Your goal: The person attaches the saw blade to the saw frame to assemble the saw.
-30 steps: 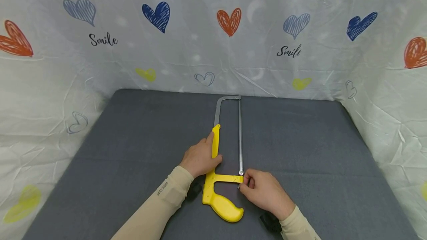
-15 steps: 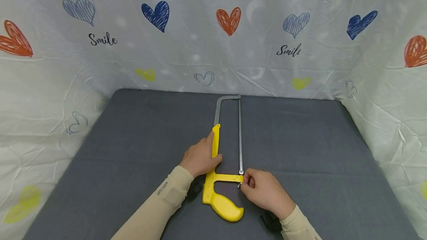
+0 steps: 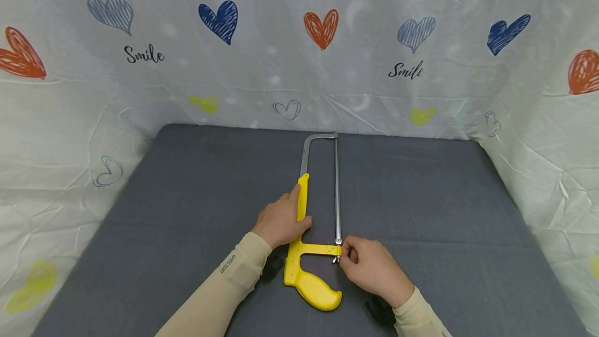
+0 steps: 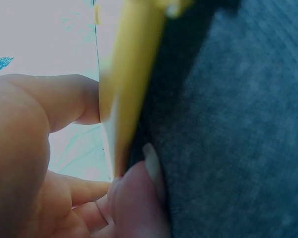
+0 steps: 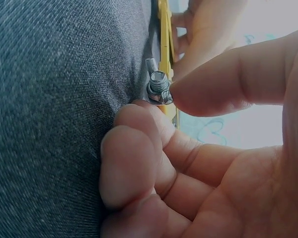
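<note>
A hacksaw lies on the grey cloth, its yellow grip (image 3: 318, 293) nearest me and its metal blade (image 3: 337, 191) along the right side. My left hand (image 3: 278, 222) holds the yellow frame bar (image 3: 303, 199), with the thumb on one side and fingers on the other. At the near end of the blade, my right hand (image 3: 374, 269) is bent in toward the wing nut (image 5: 160, 94). The right wrist view shows the thumb tip (image 5: 188, 96) against the nut's wing and the index finger just under it. A threaded bolt end (image 5: 159, 77) sticks out of the nut.
Grey cloth (image 3: 444, 196) covers the table. A white curtain (image 3: 271, 66) printed with hearts and "Smile" hangs behind and at both sides. Dark wrist straps (image 3: 380, 311) show under the beige sleeves (image 3: 224, 280).
My right thumb has shifted slightly right and the wing nut shows more below the yellow crosspiece. The left hand and the hacksaw have stayed in place.
</note>
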{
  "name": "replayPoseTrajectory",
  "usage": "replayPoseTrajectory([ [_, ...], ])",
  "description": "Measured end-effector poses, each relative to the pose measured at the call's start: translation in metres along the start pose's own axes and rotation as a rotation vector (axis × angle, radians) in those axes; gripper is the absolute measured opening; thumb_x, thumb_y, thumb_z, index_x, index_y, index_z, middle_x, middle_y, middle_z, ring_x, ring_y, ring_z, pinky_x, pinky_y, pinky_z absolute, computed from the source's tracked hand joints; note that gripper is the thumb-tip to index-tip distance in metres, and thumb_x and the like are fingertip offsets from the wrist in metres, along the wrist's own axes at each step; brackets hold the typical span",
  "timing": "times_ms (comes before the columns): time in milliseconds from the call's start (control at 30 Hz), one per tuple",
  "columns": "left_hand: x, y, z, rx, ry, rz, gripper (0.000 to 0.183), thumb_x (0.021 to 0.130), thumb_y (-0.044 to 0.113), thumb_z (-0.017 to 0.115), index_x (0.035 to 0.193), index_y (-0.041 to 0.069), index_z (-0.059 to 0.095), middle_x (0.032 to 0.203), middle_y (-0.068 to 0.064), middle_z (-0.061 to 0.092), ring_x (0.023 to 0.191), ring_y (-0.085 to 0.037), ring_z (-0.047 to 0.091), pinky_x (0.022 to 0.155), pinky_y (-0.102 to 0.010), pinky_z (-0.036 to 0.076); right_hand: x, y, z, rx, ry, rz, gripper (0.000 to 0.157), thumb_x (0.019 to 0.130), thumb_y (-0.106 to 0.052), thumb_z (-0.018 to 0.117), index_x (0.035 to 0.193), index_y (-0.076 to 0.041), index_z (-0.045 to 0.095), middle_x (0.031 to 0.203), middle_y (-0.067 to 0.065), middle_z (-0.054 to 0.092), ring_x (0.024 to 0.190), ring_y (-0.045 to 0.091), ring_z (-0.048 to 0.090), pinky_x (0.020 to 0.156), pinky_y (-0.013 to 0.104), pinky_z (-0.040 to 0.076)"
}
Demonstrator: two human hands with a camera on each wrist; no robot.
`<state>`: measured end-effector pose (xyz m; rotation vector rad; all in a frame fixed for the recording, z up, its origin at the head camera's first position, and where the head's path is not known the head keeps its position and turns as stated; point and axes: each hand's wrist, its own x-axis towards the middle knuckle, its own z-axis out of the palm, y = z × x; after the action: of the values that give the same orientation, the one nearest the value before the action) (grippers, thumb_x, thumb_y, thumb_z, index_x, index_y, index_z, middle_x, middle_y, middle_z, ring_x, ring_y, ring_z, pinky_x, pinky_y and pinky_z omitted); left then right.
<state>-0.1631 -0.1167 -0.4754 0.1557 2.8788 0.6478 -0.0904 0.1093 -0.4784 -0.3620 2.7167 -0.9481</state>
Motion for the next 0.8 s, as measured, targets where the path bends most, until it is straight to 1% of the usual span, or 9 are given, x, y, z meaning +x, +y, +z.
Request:
replayPoseTrajectory([
  [200, 0.0004, -0.0003, 0.0001, -0.001, 0.003, 0.002, 0.087, 0.091, 0.041, 0.065, 0.161, 0.008, 0.025, 0.143, -0.018, 0.056, 0.095, -0.032, 0.066, 0.091, -0.048, 0.055, 0.0003, -0.0002, -0.0002, -0.001, 0.006, -0.001, 0.013, 0.089, -0.018, 0.065, 0.078, -0.023, 0.061, 0.054, -0.010, 0.043, 0.043, 0.007, 0.040, 0.043, 0.025, 0.033],
  [367, -0.0001, -0.0011, 0.0009, -0.002, -0.004, -0.001, 0.088, 0.090, 0.041, 0.065, 0.161, 0.008, 0.024, 0.143, -0.018, 0.055, 0.099, -0.032, 0.067, 0.091, -0.049, 0.055, 0.0003, 0.0003, 0.0003, 0.001, -0.004, 0.000, 0.013, 0.089, -0.018, 0.065, 0.078, -0.023, 0.061, 0.055, -0.009, 0.043, 0.044, 0.007, 0.040, 0.044, 0.025, 0.033],
  [600, 0.0006, 0.0002, -0.0001, -0.004, 0.000, -0.006, 0.088, 0.090, 0.041, 0.066, 0.161, 0.009, 0.024, 0.141, -0.018, 0.057, 0.094, -0.031, 0.066, 0.088, -0.048, 0.055, 0.0017, 0.0012, 0.0003, -0.012, 0.007, -0.006, 0.013, 0.089, -0.017, 0.066, 0.079, -0.024, 0.061, 0.055, -0.009, 0.041, 0.044, 0.007, 0.039, 0.044, 0.024, 0.031],
  [800, 0.0000, 0.0003, -0.0002, -0.005, -0.008, -0.010, 0.088, 0.090, 0.041, 0.066, 0.161, 0.009, 0.024, 0.144, -0.017, 0.055, 0.095, -0.031, 0.066, 0.090, -0.048, 0.055, 0.0013, 0.0009, -0.0001, -0.015, 0.002, -0.011, 0.013, 0.091, -0.017, 0.065, 0.080, -0.023, 0.062, 0.054, -0.010, 0.041, 0.043, 0.007, 0.038, 0.043, 0.024, 0.031],
])
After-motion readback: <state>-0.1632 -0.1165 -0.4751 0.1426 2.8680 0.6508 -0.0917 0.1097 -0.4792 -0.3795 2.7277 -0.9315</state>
